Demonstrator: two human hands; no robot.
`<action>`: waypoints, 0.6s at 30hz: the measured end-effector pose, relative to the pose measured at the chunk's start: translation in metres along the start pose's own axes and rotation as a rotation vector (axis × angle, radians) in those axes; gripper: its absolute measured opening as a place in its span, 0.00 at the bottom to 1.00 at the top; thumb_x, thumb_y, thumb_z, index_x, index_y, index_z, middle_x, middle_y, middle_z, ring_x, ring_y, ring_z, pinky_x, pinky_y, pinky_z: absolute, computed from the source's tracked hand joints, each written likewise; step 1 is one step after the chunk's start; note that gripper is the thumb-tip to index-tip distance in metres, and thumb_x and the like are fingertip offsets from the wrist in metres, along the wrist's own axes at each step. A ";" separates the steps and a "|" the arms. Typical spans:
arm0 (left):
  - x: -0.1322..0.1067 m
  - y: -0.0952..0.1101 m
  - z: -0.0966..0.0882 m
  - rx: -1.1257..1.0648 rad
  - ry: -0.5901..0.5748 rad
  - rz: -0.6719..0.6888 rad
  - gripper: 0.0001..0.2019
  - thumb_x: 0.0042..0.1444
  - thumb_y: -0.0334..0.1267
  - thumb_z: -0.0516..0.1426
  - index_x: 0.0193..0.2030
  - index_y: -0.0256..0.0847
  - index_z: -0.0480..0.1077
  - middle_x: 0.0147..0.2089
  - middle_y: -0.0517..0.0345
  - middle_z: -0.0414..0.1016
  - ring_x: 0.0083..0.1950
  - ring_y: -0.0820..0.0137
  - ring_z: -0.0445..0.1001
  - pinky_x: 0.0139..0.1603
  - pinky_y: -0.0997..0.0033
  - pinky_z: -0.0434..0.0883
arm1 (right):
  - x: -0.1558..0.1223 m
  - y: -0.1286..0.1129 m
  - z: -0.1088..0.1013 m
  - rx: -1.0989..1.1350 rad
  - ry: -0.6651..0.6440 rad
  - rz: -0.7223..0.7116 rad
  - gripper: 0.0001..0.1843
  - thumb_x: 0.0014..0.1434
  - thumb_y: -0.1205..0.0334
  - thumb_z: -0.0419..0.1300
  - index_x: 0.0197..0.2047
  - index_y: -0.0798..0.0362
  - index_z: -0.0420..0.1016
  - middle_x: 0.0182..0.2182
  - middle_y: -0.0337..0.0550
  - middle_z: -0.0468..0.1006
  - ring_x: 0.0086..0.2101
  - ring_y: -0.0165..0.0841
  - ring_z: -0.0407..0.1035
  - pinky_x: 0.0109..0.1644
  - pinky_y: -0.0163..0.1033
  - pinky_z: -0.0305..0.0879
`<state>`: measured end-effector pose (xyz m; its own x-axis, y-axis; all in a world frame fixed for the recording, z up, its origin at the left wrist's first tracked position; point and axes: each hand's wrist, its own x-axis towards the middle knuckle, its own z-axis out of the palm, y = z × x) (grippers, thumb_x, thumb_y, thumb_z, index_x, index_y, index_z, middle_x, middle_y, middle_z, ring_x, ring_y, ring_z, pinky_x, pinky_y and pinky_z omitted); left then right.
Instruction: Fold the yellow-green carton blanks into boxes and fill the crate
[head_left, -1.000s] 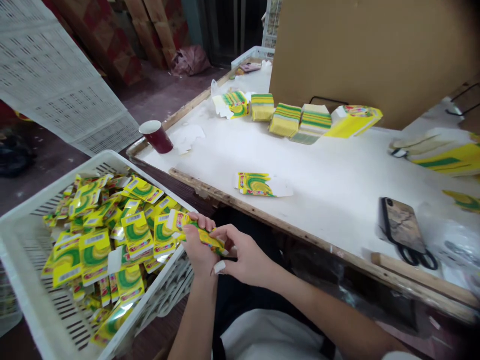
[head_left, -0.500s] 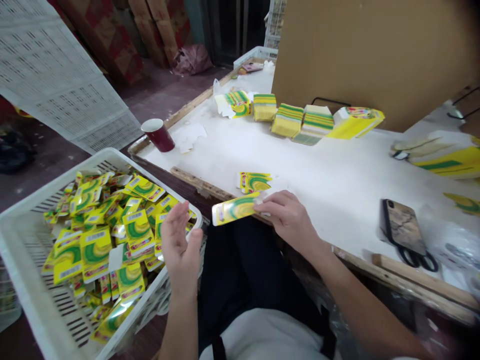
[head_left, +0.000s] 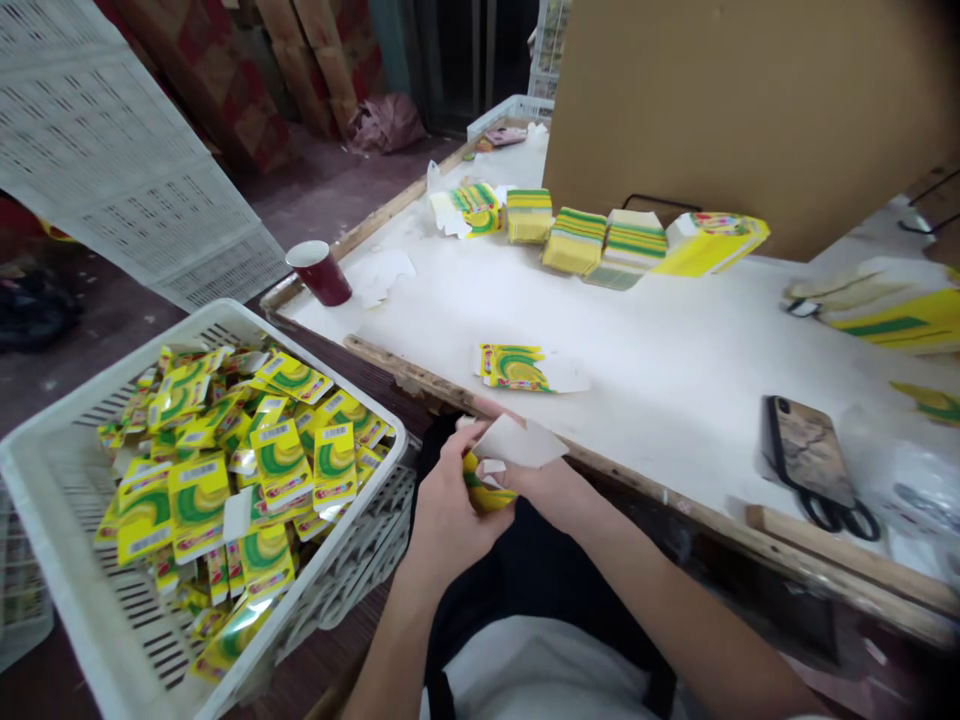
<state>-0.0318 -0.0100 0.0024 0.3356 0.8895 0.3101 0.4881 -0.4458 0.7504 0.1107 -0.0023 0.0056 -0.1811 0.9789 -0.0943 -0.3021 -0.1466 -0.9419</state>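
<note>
Above my lap, at the table's edge, both hands are on one small yellow-and-green cardboard box with white flaps standing open. My left hand wraps round its left side, fingers closed on it. My right hand grips it from the right, its fingertips partly hidden behind a white flap. Just beyond my hands a flat, unfolded box blank lies on the white table. At my left, a white plastic basket holds many small folded boxes of the same print.
Bundled box blanks stand in a row before a large cardboard sheet. A maroon cup stands at the table's left corner. On the right lie a phone, black-handled scissors and a wooden strip.
My left hand has moved right from beside the basket and closed on the box. The flat box in my right hand is now opened up, held between both hands nearer my lap.
</note>
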 end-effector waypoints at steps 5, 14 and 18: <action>0.001 -0.004 0.003 0.074 0.140 0.166 0.26 0.43 0.27 0.59 0.50 0.42 0.56 0.44 0.53 0.64 0.46 0.67 0.68 0.44 0.69 0.68 | 0.005 0.005 0.002 0.118 -0.068 0.109 0.35 0.46 0.57 0.67 0.57 0.52 0.63 0.47 0.47 0.74 0.46 0.37 0.69 0.53 0.46 0.65; 0.004 -0.019 0.005 0.041 0.097 -0.078 0.35 0.44 0.35 0.60 0.57 0.39 0.46 0.53 0.44 0.60 0.51 0.63 0.68 0.48 0.63 0.69 | -0.004 0.001 0.000 -0.653 -0.187 -0.428 0.28 0.56 0.75 0.50 0.57 0.45 0.67 0.59 0.42 0.63 0.58 0.35 0.58 0.62 0.44 0.55; 0.003 -0.019 0.005 0.151 0.111 -0.165 0.29 0.46 0.35 0.60 0.54 0.39 0.54 0.50 0.46 0.63 0.51 0.60 0.67 0.50 0.59 0.68 | 0.002 0.002 -0.009 -0.608 0.049 -0.471 0.27 0.54 0.77 0.50 0.53 0.46 0.71 0.52 0.44 0.71 0.51 0.33 0.67 0.56 0.41 0.63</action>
<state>-0.0363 0.0005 -0.0144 0.1548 0.9532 0.2597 0.6468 -0.2965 0.7027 0.1182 0.0009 0.0010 -0.1147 0.9259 0.3600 0.2327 0.3774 -0.8964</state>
